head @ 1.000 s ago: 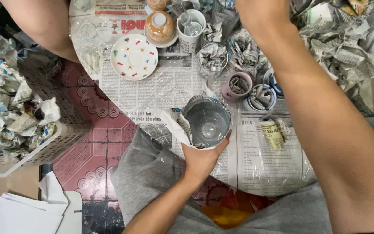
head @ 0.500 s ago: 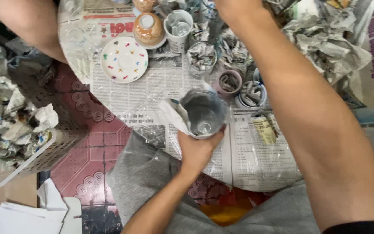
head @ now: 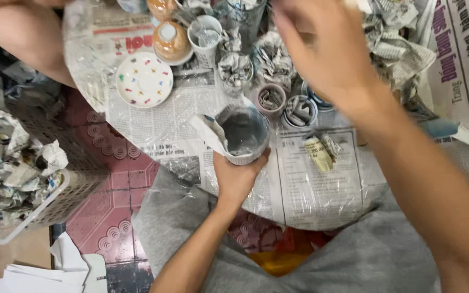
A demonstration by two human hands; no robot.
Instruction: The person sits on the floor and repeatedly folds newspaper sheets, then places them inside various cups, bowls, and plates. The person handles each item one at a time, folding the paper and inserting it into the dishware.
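Gripping a smooth grey cup point(head: 243, 134) from its near side was the left hand point(head: 237, 176), fingers wrapped round the rounded wall, mouth up, a strip of crumpled newsprint point(head: 208, 133) tucked over the cup's left lip. Rested near the front edge of the round table point(head: 310, 195), itself laid with flat newspaper under glossy clear film. Beyond the cup and to its right stood small round cups point(head: 272, 99) stuffed with wadded paper; beyond and to its left lay a glazed white saucer point(head: 144, 79) with coloured specks. Raised above the far right of the cup was the right hand point(head: 321, 49), blurred, fingers loosely spread, gripping nothing visible. Just right of the cup lay a small yellowish paper scrap point(head: 319, 153) on bare film. Far left of the cup, off the table, sat a white lattice basket point(head: 55, 203) heaped with crumpled paper.
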